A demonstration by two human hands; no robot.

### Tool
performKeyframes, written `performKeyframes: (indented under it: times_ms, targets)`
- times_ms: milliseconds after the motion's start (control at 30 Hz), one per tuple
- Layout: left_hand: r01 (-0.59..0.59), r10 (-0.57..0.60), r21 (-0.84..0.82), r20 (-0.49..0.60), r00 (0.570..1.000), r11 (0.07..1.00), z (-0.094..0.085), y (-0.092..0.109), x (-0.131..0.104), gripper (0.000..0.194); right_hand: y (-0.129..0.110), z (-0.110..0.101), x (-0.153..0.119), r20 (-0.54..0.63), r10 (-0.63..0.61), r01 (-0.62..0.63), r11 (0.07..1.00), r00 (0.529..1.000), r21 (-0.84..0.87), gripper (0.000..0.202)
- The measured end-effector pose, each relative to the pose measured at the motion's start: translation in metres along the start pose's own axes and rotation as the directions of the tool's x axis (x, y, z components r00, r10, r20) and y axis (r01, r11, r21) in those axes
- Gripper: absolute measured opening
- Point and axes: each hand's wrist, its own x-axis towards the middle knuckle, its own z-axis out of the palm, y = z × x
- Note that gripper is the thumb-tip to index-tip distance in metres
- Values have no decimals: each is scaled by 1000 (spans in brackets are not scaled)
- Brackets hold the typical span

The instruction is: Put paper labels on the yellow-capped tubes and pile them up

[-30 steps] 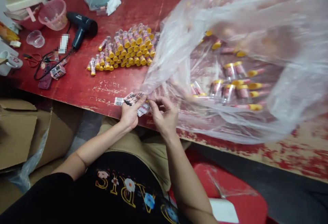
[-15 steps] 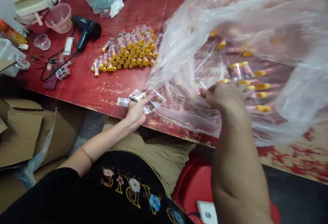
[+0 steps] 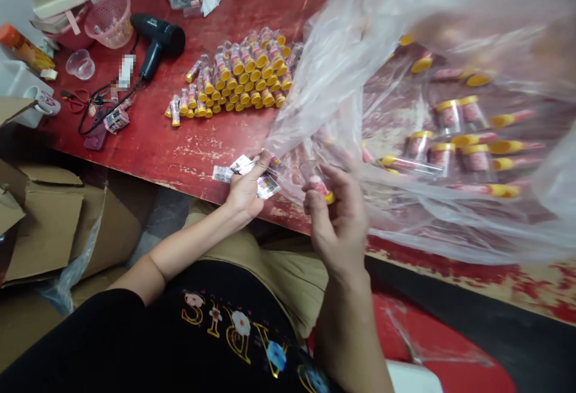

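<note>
My left hand [image 3: 246, 192] is closed on several printed plastic sleeves [image 3: 269, 186] at the table's front edge. Between the thumb and fingers of my right hand [image 3: 339, 213] is a small clear tube [image 3: 317, 182] with pink contents and a yellow cap, its cap end toward me. Just right of that hand spreads a large clear plastic bag [image 3: 333, 69], with more yellow-capped tubes [image 3: 449, 118] in and under its folds. Beyond my left hand, a stack of wrapped yellow-capped tubes [image 3: 243, 72] lies on the red table [image 3: 198, 153].
A black heat gun [image 3: 157, 42], a pink basket [image 3: 108, 21], red scissors [image 3: 76, 102] and a mug [image 3: 42, 102] stand at the back left. Cardboard boxes [image 3: 49, 219] are at the lower left. A red stool [image 3: 432, 333] is below the table's edge.
My right hand has come left out of the bag area toward my left hand, now with a tube in its fingers. My left hand keeps its hold on the sleeves. The view has shifted slightly.
</note>
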Motion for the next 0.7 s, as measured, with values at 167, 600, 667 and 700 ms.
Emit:
performKeyframes:
  times_ms: [167,600,667,700]
  targets:
    - [22,-22,5,51,998,1000,-1,2,-7,37,-2,-12,-12,-3,-144,141,978,990,-154,29]
    - [25,-56,164,185,981,986,-11,6,-29,53,-16,-19,-18,-149,-346,283,900,926,-331,43]
    - [29,-62,159,204,977,987,-10,5,-31,56,-16,-17,-22,-213,-390,323,900,896,-293,48]
    - [34,-70,160,221,973,987,-11,5,-32,59,-16,-15,-24,-255,-400,334,904,880,-265,49]
